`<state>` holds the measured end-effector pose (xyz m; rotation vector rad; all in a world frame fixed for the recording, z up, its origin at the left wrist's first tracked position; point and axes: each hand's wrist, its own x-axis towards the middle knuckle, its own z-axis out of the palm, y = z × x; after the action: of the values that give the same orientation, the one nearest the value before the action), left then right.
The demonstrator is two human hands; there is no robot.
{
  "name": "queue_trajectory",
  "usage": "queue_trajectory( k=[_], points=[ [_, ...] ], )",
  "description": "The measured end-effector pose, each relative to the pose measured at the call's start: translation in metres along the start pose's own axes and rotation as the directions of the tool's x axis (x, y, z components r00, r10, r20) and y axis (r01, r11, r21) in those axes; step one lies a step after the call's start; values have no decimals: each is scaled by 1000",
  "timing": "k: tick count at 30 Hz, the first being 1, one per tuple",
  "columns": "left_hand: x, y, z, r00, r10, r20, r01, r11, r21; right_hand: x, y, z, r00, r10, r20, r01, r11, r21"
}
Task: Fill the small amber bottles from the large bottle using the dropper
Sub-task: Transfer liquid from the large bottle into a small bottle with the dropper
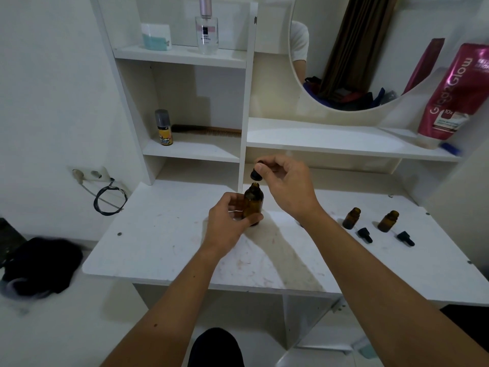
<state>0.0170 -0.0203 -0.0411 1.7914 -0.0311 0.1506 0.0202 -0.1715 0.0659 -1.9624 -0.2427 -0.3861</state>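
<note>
A large amber bottle (253,201) stands upright in the middle of the white table (164,234). My left hand (227,221) wraps around its lower body. My right hand (285,181) pinches a black dropper cap (256,174) just above the bottle's open neck; the pipette tip seems to sit in the mouth. Two small amber bottles (352,218) (388,221) stand open at the right. A black dropper cap (365,234) lies in front of the first, another cap (405,238) in front of the second.
Shelves behind hold a small spray can (164,127), a comb (209,130), a perfume bottle (207,30) and a pink tube (455,94). An oval mirror (357,49) hangs above. A wall socket with a coiled cable (109,200) is at the left; a dark cloth (39,266) lies on the floor.
</note>
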Motion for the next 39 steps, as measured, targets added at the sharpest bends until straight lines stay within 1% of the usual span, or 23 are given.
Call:
queue_trajectory(
  k=[7,12,15,18,22,24,30,34,39],
  points=[
    [-2,2,2,1000,10,-4,-10,1000,18,-2,-5,-9,999,-41,-27,42,999,6],
    [-3,2,2,1000,12,-21,-11,1000,23,0,-15,-17,991,-88,-100,95,993,64],
    [-7,2,4,998,24,-52,-23,1000,14,1,-19,-24,980,-108,-170,126,987,104],
    [-13,1,6,995,35,-91,-29,998,62,0,-22,-32,969,-110,-221,144,980,140],
    [-24,0,8,985,23,-174,-12,998,59,-6,-25,-42,964,-108,-244,150,975,163],
    [-31,2,12,981,11,-194,-2,999,47,-10,-24,-48,963,-101,-252,148,974,174],
    [-51,10,31,984,57,-167,-65,997,-44,-25,-10,-70,960,-77,-270,125,978,168],
    [-54,14,49,995,84,-52,-87,995,-45,-35,2,-86,954,-57,-294,106,982,154],
    [-42,19,74,996,86,31,-85,996,-36,-42,19,-107,945,-12,-327,53,992,118]
  ],
)
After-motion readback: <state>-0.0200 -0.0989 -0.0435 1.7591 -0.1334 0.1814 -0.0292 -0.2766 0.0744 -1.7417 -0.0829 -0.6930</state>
